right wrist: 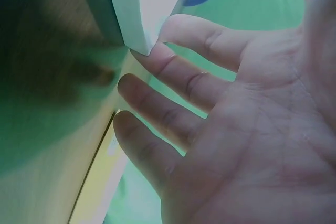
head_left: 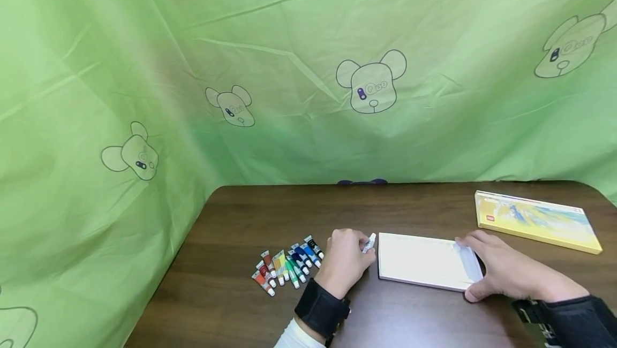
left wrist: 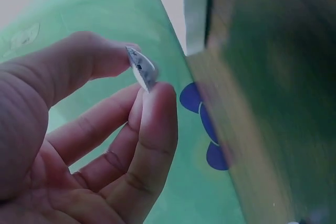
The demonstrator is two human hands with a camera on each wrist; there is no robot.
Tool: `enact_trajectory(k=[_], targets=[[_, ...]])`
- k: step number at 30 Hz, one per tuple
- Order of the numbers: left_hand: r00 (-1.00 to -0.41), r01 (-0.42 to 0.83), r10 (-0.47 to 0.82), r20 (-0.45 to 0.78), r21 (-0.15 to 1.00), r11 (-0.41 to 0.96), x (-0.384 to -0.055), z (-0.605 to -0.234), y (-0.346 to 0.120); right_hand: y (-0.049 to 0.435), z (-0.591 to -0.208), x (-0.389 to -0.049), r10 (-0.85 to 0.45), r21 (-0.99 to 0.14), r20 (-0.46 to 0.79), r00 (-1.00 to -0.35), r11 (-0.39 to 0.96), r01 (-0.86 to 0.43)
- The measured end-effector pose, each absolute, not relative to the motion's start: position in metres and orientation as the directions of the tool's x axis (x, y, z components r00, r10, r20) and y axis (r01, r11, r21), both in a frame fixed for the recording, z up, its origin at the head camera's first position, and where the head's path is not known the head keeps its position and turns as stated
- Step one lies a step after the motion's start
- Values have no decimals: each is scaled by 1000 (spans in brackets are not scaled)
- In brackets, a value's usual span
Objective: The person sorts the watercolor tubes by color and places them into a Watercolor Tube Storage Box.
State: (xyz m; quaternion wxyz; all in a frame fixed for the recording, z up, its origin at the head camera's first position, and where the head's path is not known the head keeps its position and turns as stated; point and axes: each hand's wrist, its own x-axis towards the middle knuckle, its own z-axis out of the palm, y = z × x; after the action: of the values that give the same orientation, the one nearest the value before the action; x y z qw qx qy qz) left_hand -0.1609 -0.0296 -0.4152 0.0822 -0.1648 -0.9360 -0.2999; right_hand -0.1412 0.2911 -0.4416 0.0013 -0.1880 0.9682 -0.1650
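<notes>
My left hand [head_left: 343, 259] pinches a small white paint tube [head_left: 369, 243] between thumb and fingertips, just left of a flat white box [head_left: 416, 259]. In the left wrist view the tube's flat crimped end [left wrist: 140, 69] shows between the thumb and the index finger. Around the right end of the white box, my right hand [head_left: 506, 273] spreads, its thumb at the near corner and its fingertips at the far side. The right wrist view shows those fingers nearly straight, one touching the box's corner [right wrist: 137, 38]. Several coloured paint tubes [head_left: 292, 274] lie in a fanned group left of the left hand.
A flat yellow box [head_left: 535, 222] with a printed picture lies at the back right of the brown wooden table [head_left: 231, 219]. Green cloth [head_left: 289, 21] with mouse-like outlines hangs behind the table and along its left side.
</notes>
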Motion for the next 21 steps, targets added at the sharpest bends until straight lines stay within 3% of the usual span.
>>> enact_trajectory(k=[13, 21], targets=[[-936, 341, 228, 267, 536, 772, -161, -421, -19, 271, -441, -143, -354, -346, 49, -934, 871, -349], [-926, 348, 228, 300, 449, 823, -161, -424, -17, 261, -441, -142, -349, -370, 48, -936, 864, -341]])
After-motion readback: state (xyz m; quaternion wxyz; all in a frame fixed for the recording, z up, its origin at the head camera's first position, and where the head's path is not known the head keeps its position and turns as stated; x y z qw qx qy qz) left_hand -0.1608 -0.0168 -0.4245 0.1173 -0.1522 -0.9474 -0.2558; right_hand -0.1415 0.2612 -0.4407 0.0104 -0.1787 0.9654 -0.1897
